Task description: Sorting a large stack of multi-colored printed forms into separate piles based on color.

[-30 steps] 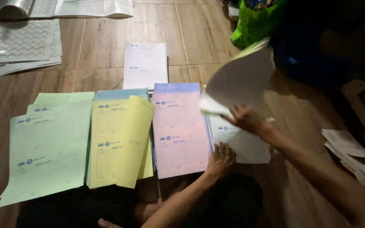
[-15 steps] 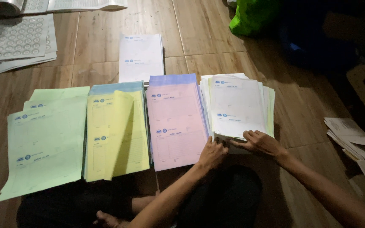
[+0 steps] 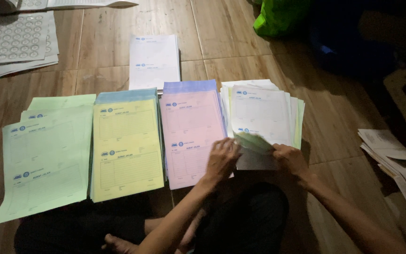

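Collating step: my left hand (image 3: 222,157) and right hand (image 3: 290,159) pinch the near edge of the mixed stack (image 3: 261,117), beside the pink forms (image 3: 191,131) on the floor (image 3: 344,108). Next move, I judge, calls for squaring those sheets.

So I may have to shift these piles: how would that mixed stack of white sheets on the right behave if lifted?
Probably floppy: the near edge of the white stack already curls up between the left hand and right hand. It likely fans or slides apart, since its sheets lie offset with green edges showing. Light per sheet, though the full pile looks thick.

green forms (image 3: 43,160) | yellow forms (image 3: 127,148) | pink forms (image 3: 191,131) | white stack (image 3: 261,113) (blue marks) | dotted sheets (image 3: 12,40) upper left
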